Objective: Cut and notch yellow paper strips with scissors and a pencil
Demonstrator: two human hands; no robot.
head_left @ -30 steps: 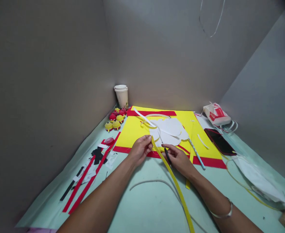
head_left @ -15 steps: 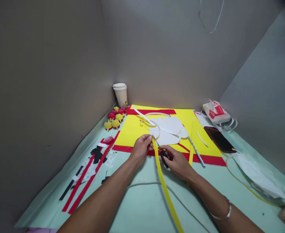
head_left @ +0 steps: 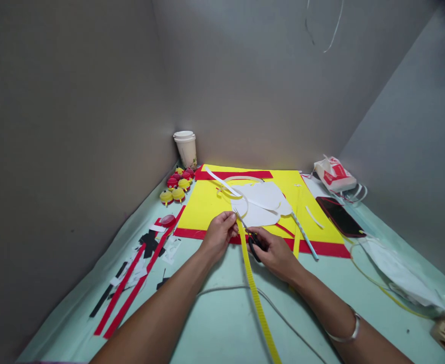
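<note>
A long yellow paper strip (head_left: pixel 253 283) with fine cuts along its edge runs from my fingers down toward the bottom of the view. Its upper end is pinched in my left hand (head_left: pixel 220 231). My right hand (head_left: pixel 271 250) grips black-handled scissors (head_left: pixel 253 243), with the blades at the strip's upper end, close to my left fingertips. Behind both hands lie white paper pieces (head_left: pixel 260 215) and curled pale strips (head_left: pixel 226 188) on a yellow sheet (head_left: pixel 197 212) with red bands.
Small red and yellow balls (head_left: pixel 178 194) and a paper cup (head_left: pixel 186 149) stand at back left. Red strips (head_left: pixel 121 293) and black scraps (head_left: pixel 150 242) lie left. On the right are a phone (head_left: pixel 339 216), a tissue pack (head_left: pixel 335 173) and a white mask (head_left: pixel 396 268). A cable (head_left: pixel 222 288) crosses in front.
The view has shifted slightly. Both hands stay at the strip's upper end, and the scissors have turned a little in my right hand.
</note>
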